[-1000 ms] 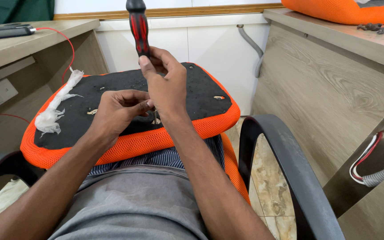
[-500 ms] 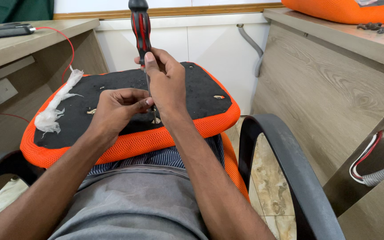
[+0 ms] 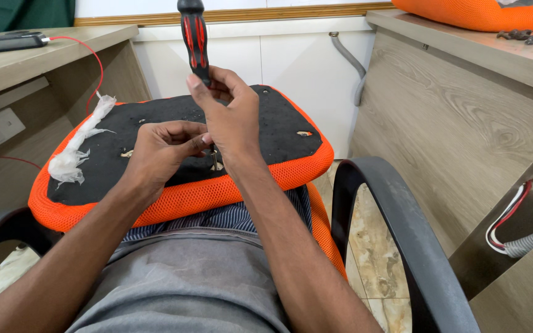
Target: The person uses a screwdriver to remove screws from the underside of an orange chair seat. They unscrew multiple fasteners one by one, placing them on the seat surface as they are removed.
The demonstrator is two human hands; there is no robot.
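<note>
An orange seat cushion (image 3: pixel 180 197) lies across the person's lap, its black underside facing up. Both hands meet near its centre with an upright screwdriver (image 3: pixel 194 40), blocking that spot. At 9 o'clock a wad of white wrap (image 3: pixel 78 148) lies along the edge. The far black surface at 1 o'clock is open. At 3 o'clock a black armrest (image 3: pixel 390 209) and a wooden desk (image 3: pixel 464 123) crowd close.

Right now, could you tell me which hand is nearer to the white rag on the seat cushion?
Left. The left hand lies beside the white rag; the right hand is farther away.
</note>
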